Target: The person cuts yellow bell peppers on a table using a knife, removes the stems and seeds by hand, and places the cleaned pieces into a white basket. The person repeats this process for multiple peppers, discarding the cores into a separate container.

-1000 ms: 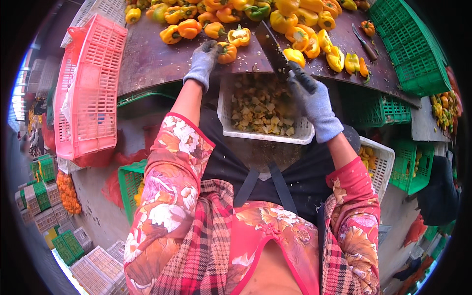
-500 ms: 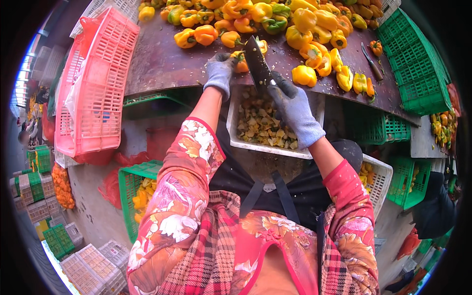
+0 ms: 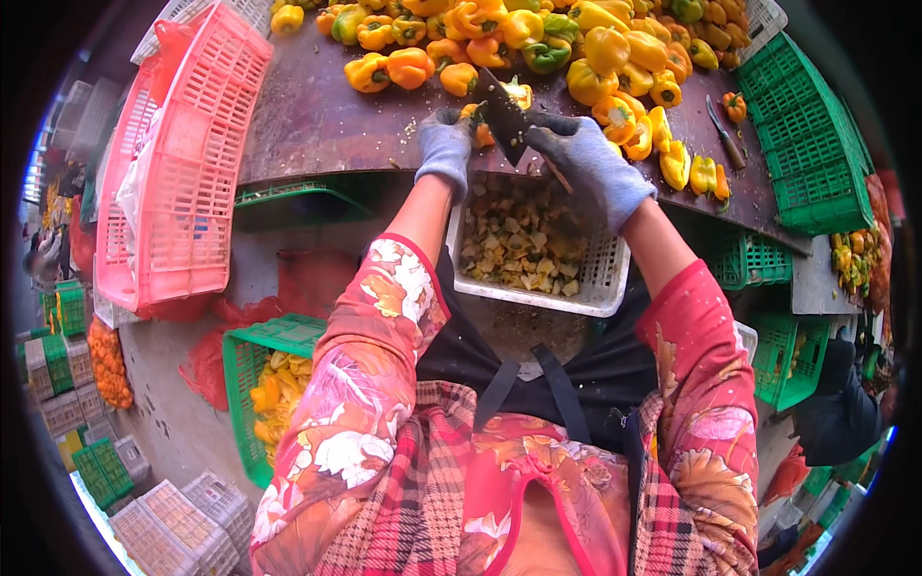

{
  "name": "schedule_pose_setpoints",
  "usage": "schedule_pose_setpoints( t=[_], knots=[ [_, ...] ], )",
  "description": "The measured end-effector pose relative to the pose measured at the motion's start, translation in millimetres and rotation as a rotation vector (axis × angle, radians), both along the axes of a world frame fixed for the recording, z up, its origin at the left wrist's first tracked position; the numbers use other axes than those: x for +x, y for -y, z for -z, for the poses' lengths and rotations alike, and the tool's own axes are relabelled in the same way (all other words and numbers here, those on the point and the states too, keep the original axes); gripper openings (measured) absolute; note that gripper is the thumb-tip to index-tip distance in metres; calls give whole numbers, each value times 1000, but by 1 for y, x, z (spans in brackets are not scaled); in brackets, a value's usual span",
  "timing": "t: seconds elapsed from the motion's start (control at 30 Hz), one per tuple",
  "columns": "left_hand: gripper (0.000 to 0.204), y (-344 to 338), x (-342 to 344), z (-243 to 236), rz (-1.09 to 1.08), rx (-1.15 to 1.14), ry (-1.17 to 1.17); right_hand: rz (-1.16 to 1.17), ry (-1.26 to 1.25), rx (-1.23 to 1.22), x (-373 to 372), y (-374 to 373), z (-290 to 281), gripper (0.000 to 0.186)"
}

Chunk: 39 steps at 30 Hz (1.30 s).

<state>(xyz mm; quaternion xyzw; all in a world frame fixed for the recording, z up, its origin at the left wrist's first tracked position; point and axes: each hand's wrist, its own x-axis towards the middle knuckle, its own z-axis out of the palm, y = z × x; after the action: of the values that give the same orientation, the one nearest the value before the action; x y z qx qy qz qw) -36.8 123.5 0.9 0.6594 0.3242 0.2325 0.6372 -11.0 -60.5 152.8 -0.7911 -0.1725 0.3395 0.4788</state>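
The left hand (image 3: 446, 151), in a grey knitted glove, has its fingers curled around a glossy orange pepper (image 3: 483, 135) near the tabletop's (image 3: 327, 125) near edge. The right hand (image 3: 584, 161), gloved too, is closed around a knife (image 3: 501, 115); its broad, dark, flat blade partly covers the pepper. Farther off lie smooth, lobed peppers (image 3: 607, 50). Nearer, 1 white plastic crate (image 3: 538, 299) holds ragged scraps (image 3: 523, 245).

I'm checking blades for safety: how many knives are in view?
2. One broad, dark knife is in the right hand; the other knife lies on the table, near the green crate. Others may be hidden under the peppers.
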Motion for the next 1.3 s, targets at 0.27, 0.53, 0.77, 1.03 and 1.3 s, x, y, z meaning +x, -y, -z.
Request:
schedule_pose_setpoints(
  t=[0.27,0.53,0.77,1.03,1.3],
  knots=[
    [11,-10,1,8,12,52,-27,73,468,-46,-15,-28,97,32],
    [15,-50,1,49,-287,193,-9,157,453,-6,-12,53,61,37],
    [33,-45,30,-29,65,803,-63,381,220,185,-12,118,51,38],
    [39,-64,94,-21,400,1078,-424,317,369,189,-39,135,57,39],
    [53,29,38,-32,668,971,-118,345,449,208,-30,127,73,39]
  ],
)
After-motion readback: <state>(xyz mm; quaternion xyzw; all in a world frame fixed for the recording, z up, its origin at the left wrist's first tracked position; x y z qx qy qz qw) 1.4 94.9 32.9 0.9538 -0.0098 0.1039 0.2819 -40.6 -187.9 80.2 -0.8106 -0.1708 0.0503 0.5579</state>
